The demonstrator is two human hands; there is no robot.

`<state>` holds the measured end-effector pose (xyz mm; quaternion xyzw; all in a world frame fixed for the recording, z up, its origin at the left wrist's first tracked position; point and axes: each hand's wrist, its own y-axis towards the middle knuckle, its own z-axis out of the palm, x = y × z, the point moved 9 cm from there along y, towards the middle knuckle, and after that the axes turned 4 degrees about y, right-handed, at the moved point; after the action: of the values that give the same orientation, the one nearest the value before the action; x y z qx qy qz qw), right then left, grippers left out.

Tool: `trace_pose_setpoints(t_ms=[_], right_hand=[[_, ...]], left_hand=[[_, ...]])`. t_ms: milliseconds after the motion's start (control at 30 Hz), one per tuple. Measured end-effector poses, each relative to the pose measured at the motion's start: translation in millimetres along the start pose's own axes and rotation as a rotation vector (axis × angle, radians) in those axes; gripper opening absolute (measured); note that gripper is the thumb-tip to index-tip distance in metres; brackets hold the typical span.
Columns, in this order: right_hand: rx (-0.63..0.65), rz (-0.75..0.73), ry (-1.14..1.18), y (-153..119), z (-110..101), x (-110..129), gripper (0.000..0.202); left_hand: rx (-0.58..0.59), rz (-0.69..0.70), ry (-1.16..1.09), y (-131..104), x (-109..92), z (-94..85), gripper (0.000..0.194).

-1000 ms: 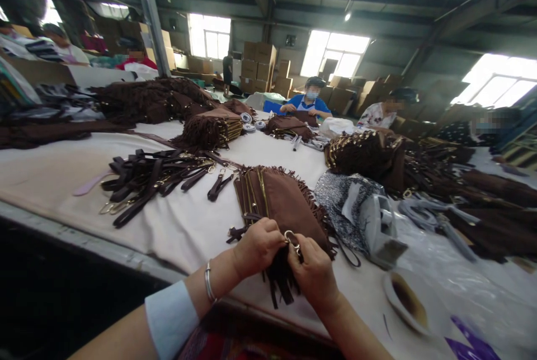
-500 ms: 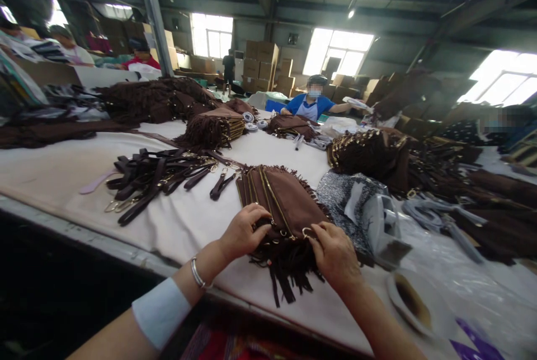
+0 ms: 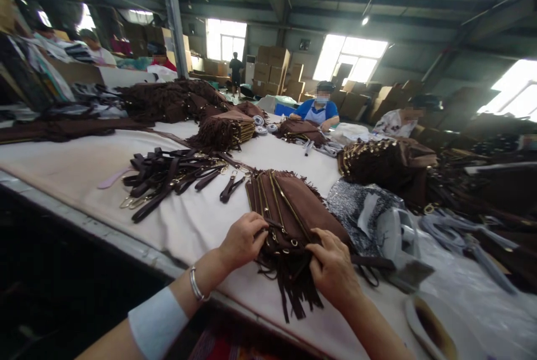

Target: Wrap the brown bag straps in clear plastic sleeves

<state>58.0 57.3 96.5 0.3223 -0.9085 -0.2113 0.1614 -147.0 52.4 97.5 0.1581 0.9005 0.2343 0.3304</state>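
Observation:
A stack of brown fringed bags with gold zippers and small gold rings lies on the table in front of me. My left hand is at the near-left edge of the stack, its thumb and fingers closed on the top bag's edge beside a dark strip. At the near-right corner, my right hand pinches the edge of the same bag. Dark fringe hangs down between both hands. Left of the stack is a pile of dark brown wrist straps with gold clasps; one strap lies apart from it.
On the right stand a tape dispenser and a tape roll, near clear plastic. More brown bags are heaped at left, centre and right. A co-worker in blue sits across the table.
My view has shifted, so things appear further right and slightly lower. My right fingers have moved off a gold ring onto the bag's edge. The co-worker in blue has lowered an outstretched arm.

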Motion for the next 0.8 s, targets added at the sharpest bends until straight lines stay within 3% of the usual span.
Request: trace_pose_setpoints(t_ms=[100, 233, 367, 500, 600, 800], right_hand=[[-0.043, -0.082, -0.015, 3, 4, 14, 0.018], [-0.034, -0.155, -0.091, 6, 29, 24, 0.019], [-0.042, -0.215, -0.069, 6, 41, 25, 0.019], [-0.090, -0.214, -0.015, 7, 32, 25, 0.018], [-0.134, -0.235, -0.016, 4, 28, 28, 0.017], [-0.113, -0.295, 0.023, -9, 39, 20, 0.017]], left_hand=[[-0.065, -0.072, 0.027, -1, 15, -9.3, 0.013], [-0.087, -0.117, 0.086, -2, 40, -12.6, 0.009], [-0.189, -0.259, 0.200, -1, 89, -34.9, 0.012], [-0.304, -0.496, 0.299, 5, 141, -66.3, 0.011], [-0.292, -0.623, 0.305, 14, 164, -72.3, 0.017], [-0.196, -0.785, 0.204, 23, 191, -66.2, 0.024]])
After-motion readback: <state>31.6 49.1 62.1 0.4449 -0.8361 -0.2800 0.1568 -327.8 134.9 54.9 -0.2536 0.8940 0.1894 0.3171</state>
